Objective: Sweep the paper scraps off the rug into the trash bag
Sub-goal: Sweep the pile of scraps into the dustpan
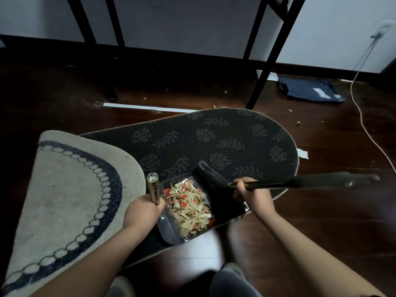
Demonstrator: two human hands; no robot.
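A heap of beige, white and red paper scraps (pixel 189 207) fills a grey dustpan (pixel 171 234) that rests on the near edge of a dark oval rug (pixel 214 138) with a rose pattern. My left hand (pixel 142 211) grips the dustpan's metal handle (pixel 153 189), which stands upright. My right hand (pixel 249 192) holds the black broom handle (pixel 300 182), which runs off to the right. The dark broom head (pixel 209 175) lies at the far right rim of the dustpan. The rug's pattern area shows no loose scraps.
A beige rug (pixel 64 189) with a blue ring border overlaps the dark rug on the left. Black metal furniture legs (pixel 265 65) stand behind. A dark blue bag (pixel 310 91) lies on the wood floor at the back right, near a pale cable (pixel 364 125). Small scraps (pixel 298 123) dot the floor.
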